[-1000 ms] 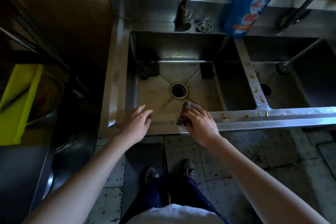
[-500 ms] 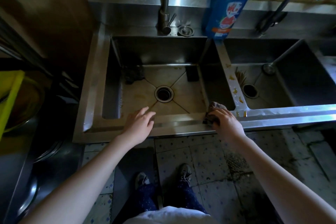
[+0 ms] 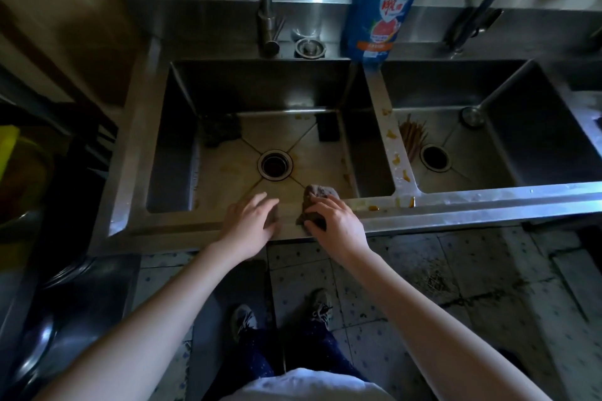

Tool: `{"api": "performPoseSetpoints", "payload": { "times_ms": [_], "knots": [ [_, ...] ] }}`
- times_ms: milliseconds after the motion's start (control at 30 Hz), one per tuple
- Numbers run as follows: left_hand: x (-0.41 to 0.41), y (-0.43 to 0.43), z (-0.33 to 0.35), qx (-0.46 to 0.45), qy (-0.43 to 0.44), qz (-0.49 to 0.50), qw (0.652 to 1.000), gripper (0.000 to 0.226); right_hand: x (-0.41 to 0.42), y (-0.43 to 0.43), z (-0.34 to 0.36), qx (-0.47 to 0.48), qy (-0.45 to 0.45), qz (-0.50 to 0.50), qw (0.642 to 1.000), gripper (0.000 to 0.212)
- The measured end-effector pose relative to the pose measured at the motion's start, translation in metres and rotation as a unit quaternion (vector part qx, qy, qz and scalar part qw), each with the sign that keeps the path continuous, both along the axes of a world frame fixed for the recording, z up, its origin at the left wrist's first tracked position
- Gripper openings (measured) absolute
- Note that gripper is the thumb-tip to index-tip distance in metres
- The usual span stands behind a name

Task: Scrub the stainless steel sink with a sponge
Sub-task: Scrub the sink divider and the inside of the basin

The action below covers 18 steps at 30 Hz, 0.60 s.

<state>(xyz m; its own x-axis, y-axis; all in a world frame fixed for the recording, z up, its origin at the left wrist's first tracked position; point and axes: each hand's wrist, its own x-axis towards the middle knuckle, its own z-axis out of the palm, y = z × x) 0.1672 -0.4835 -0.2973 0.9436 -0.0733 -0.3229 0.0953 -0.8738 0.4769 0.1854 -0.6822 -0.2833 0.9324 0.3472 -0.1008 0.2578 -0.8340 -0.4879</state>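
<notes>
A double stainless steel sink (image 3: 130,146) fills the middle of the view. My right hand (image 3: 335,223) grips a brownish-grey sponge (image 3: 317,197) and presses it on the front rim of the left basin, near its right half. Beside it, my left hand (image 3: 249,221) rests flat on the same front rim with its fingers straight. The left basin's floor is stained, with a round drain (image 3: 275,164) in its middle. Orange food bits (image 3: 395,159) lie along the divider and on the front rim to the right of the sponge.
A blue detergent bottle (image 3: 379,6) stands on the back ledge by the divider, a tap (image 3: 267,3) and a loose strainer (image 3: 310,48) to its left. Dark pads (image 3: 221,130) lie in the left basin; the right basin holds chopsticks (image 3: 415,137). Dark pots (image 3: 35,345) sit at the left.
My right hand slid the sponge right along the front rim, then back left toward my left hand. The left hand has stayed on the rim. The camera view has shifted.
</notes>
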Motion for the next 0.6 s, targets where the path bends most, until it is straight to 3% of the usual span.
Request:
{"api": "performPoseSetpoints", "payload": {
  "times_ms": [167, 400, 500, 600],
  "knots": [
    [0.007, -0.021, -0.002, 0.012, -0.002, -0.002, 1.000, 0.051, 0.008, -0.041, 0.000, -0.039, -0.054, -0.021, 0.998, 0.020],
    [0.019, -0.050, -0.003, 0.014, 0.006, -0.008, 1.000, 0.049, 0.028, -0.120, 0.007, -0.089, -0.019, -0.080, 0.993, 0.026],
    [0.024, -0.062, -0.003, -0.002, 0.012, -0.005, 1.000, 0.050, 0.036, -0.144, 0.011, -0.093, -0.002, -0.052, 0.994, 0.034],
    [0.028, -0.072, -0.002, -0.012, 0.009, -0.002, 1.000, 0.050, 0.039, -0.158, 0.010, -0.101, -0.024, -0.031, 0.994, 0.029]
  ]
}}
